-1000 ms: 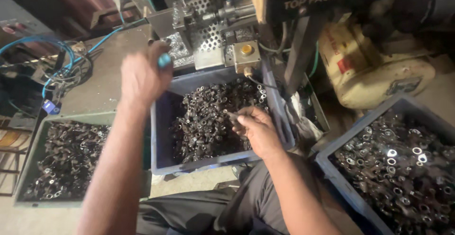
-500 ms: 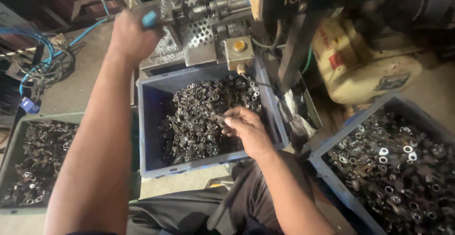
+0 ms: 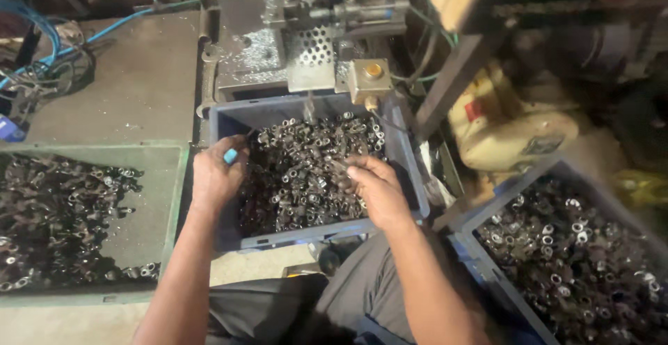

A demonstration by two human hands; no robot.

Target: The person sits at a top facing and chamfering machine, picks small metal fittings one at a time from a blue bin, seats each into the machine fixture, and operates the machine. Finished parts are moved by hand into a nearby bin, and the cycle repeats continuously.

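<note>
My left hand (image 3: 217, 176) rests at the left edge of the blue crate (image 3: 292, 235), closed around a small tool with a blue tip (image 3: 230, 155). My right hand (image 3: 376, 190) lies on the heap of small dark metal parts (image 3: 306, 171) in that crate, fingers curled on the parts; whether it grips one I cannot tell. Just beyond the crate stands a machine fixture with a perforated metal plate (image 3: 309, 45) and a yellow push button (image 3: 374, 71).
A green tray (image 3: 149, 226) of similar metal parts lies at the left. Another blue crate (image 3: 480, 261) of ring-shaped parts stands at the lower right. Blue hoses (image 3: 42, 45) run across the grey bench at the upper left. A cream motor housing (image 3: 508, 129) sits right of the fixture.
My left hand has come down from the machine fixture to the left edge of the blue crate, still holding the blue-tipped tool. My right hand stays on the parts.
</note>
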